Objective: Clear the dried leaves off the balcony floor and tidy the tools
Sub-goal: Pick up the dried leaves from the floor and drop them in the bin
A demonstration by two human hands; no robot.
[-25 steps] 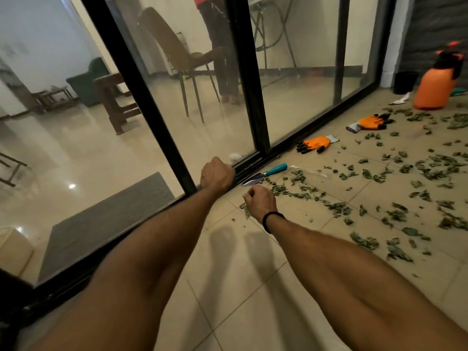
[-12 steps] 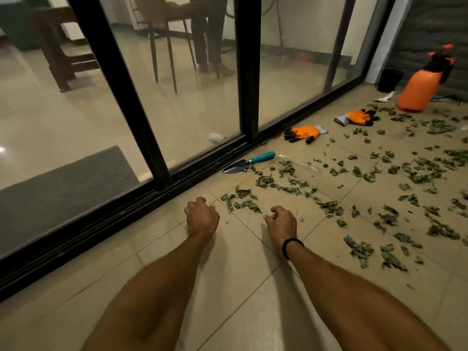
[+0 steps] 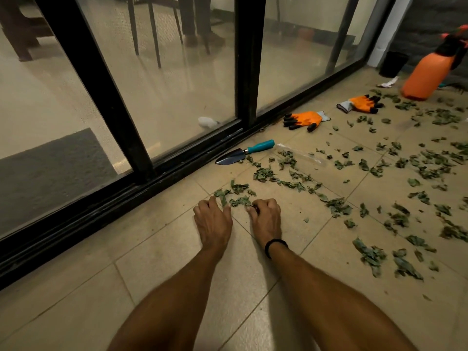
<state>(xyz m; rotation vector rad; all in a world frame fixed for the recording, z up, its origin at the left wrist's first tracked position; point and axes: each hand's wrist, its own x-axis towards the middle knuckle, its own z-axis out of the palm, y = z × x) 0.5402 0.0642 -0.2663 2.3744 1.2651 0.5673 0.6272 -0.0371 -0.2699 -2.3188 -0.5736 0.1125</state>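
Note:
Dried green leaves lie scattered over the beige tiled floor, from centre to far right. My left hand and my right hand rest on the tiles side by side, fingers curled at the near edge of a small leaf pile. The right fingers pinch some of those leaves; the left fingertips touch them. A trowel with a teal handle lies by the door track. Two orange gloves lie further back. An orange sprayer stands at the far right.
A black-framed sliding glass door and its floor track run along the left. A clear plastic bag lies among the leaves beside the trowel. A black pot stands near the dark wall. Chair legs and a person's legs show behind the glass.
Both hands came down from the door track to the floor, then slid forward and together into the nearest leaf pile. The camera has tilted down.

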